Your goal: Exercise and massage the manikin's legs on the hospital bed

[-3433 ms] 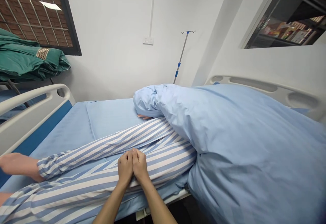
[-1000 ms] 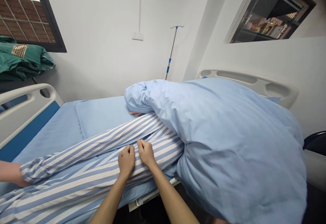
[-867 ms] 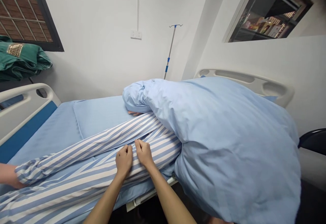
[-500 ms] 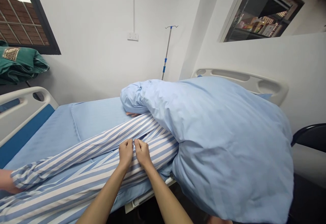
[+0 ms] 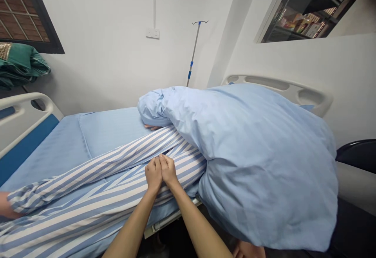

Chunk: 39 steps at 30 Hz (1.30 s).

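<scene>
Side by side and touching, my left hand and my right hand are closed into fists. They are over the blue-and-white striped trousers of a person or a lifelike figure lying on the bed, near the upper thigh. Whether my fingers pinch any cloth is hidden from view. A light blue quilt covers the upper body, bunched to the right of my hands. Fingers show from under the quilt's left end. A bare ankle sticks out of the far trouser leg.
The bed has a blue sheet, a footboard at left and a headboard at right. An IV pole stands by the wall. A black chair is at right; skin shows under the quilt's lower edge.
My two fists have come together from slightly apart and moved a little to the right. The camera view has shifted slightly. The quilt and the legs look unmoved.
</scene>
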### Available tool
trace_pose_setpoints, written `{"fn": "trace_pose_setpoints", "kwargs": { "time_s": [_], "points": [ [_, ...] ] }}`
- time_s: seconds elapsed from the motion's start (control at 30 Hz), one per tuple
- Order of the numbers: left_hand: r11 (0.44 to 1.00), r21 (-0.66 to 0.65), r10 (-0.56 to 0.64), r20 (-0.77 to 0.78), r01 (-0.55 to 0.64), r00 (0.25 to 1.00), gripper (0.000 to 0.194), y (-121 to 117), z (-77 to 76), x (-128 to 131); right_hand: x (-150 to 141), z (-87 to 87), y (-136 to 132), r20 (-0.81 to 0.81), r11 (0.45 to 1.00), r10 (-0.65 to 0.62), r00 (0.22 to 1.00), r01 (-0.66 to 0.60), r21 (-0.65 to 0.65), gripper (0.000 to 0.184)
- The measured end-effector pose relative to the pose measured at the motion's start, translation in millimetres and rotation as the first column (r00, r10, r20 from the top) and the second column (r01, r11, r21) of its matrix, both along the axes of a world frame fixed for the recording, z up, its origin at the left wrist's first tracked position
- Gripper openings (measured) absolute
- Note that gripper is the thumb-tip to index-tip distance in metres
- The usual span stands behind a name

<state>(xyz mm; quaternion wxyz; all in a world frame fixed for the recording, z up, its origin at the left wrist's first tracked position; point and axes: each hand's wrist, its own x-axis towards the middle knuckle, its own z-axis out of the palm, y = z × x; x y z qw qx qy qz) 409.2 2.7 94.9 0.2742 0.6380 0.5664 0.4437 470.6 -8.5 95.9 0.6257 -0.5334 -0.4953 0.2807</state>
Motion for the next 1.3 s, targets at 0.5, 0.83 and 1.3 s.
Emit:
{"fn": "trace_pose_setpoints", "kwargs": {
  "time_s": [0.5,0.83,1.3],
  "points": [
    [1.000,-0.023,-0.004,-0.182,0.000,0.983,0.033,-5.4,1.6,4.4,34.5,12.3,-1.5,0.415,0.999,-0.029,0.909,0.032,0.001,0.040],
    [1.000,-0.019,-0.018,0.091,0.020,0.996,0.034,9.4,26.1,40.8,43.1,6.2,0.5,0.101,0.999,-0.046,0.994,0.043,0.031,0.037],
    [0.999,0.034,-0.040,-0.026,0.041,0.999,0.034,5.5,1.9,47.4,49.1,9.6,1.2,0.149,0.996,-0.084,0.985,0.087,-0.009,0.039]
  ]
}}
